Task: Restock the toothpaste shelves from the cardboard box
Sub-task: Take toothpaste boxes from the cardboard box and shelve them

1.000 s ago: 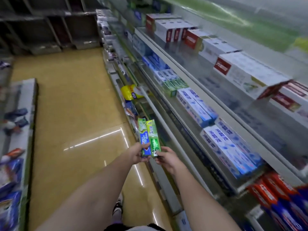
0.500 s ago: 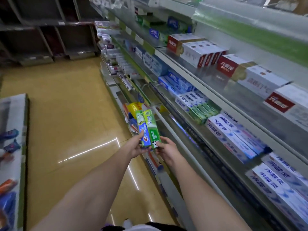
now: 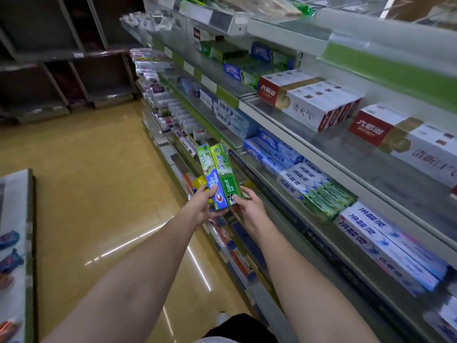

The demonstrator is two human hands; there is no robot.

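Shelving: I am looking along the toothpaste shelves (image 3: 291, 184) running down my right side, tiers stepping away toward the far end of the aisle
Floor: the tan floor (image 3: 94, 174) is filling the left half of my view, with light streaks glinting on it
Opposite rack: a low display (image 3: 17, 233) is sitting at the left edge, its goods blurred
Upper tier: white and red cartons (image 3: 319, 105) are lying side by side on the clear shelf
Middle tier: white and blue cartons (image 3: 385, 246) are lying nearest me, green and white cartons (image 3: 319, 191) just beyond them
Left hand: my left hand (image 3: 201, 206) is gripping the blue Crest box (image 3: 212, 181) at its lower end, thumb across the front, fingers curling behind
Right hand: my right hand (image 3: 248, 206) is pinching the lower end of the green Darlie box (image 3: 226, 172), thumb on the face
Boxes: the 2 boxes are touching side by side, pointing up and away, held in front of the lower shelf edge, not resting on any tier
Cardboard box: I cannot tell where it is
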